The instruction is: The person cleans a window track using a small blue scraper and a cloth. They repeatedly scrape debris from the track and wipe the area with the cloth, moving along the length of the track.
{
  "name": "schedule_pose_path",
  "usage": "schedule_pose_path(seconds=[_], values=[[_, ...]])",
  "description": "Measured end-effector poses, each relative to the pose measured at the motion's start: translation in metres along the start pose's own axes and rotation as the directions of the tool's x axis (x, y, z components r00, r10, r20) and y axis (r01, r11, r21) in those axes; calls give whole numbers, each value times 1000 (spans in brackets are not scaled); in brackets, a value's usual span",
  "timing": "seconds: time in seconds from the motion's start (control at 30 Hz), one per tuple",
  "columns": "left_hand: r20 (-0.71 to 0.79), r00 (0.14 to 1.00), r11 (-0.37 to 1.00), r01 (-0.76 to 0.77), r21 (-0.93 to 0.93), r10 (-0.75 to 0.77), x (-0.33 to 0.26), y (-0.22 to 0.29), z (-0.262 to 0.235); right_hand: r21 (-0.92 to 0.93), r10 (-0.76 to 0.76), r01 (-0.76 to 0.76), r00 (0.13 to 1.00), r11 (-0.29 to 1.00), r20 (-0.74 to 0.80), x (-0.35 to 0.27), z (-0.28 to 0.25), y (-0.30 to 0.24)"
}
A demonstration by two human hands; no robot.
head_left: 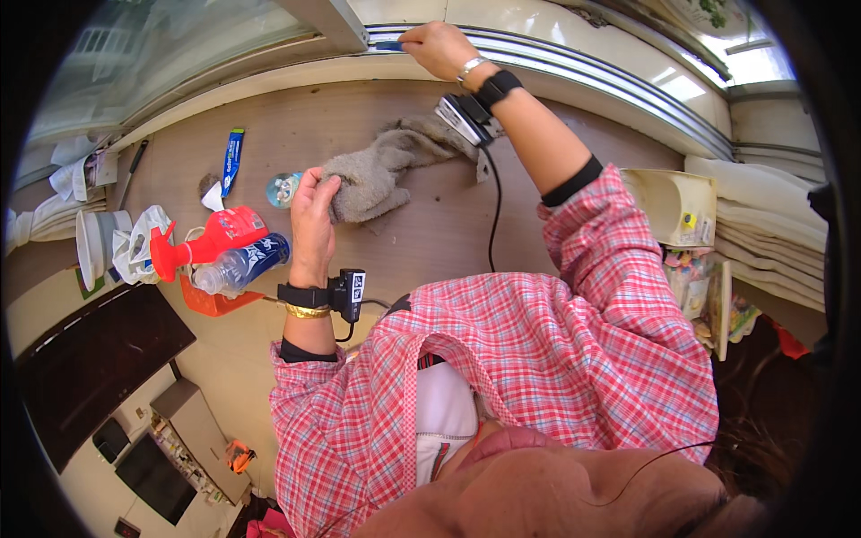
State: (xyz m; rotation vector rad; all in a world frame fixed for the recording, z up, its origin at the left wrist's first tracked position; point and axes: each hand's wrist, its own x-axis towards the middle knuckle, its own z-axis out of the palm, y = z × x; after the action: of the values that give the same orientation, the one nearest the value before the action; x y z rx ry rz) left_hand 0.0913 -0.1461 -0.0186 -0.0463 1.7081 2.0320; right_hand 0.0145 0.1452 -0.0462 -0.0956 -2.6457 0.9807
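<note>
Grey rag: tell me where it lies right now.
In the head view the grey rag lies mid-sill, under the left hand, right of the red spray bottle.

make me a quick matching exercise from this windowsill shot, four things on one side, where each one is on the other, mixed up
Things:
1. grey rag
2. small blue tool
3. red spray bottle
4. blue tube

Places:
A. lying alone on the brown sill, left of the rag
B. under the left hand
C. in the right hand, at the window track
D. beside the clear water bottle

Pairs: 1-B, 2-C, 3-D, 4-A
</note>
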Motion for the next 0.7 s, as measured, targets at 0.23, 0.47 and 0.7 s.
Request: schedule_pose_path(seconds=[0.23, 0.47, 0.7], values=[[50, 998, 1000, -22, -3, 22, -1, -2, 1, -354, -141, 146, 989, 924, 40, -3, 7, -12], [51, 999, 1000, -9, 0, 9, -3, -4, 1, -457, -300, 290, 952, 841, 51, -2, 10, -13], [44, 999, 1000, 28, 8, -29, -1, -11, 1, -444, -436, 456, 887, 771, 154, 9, 2, -5]])
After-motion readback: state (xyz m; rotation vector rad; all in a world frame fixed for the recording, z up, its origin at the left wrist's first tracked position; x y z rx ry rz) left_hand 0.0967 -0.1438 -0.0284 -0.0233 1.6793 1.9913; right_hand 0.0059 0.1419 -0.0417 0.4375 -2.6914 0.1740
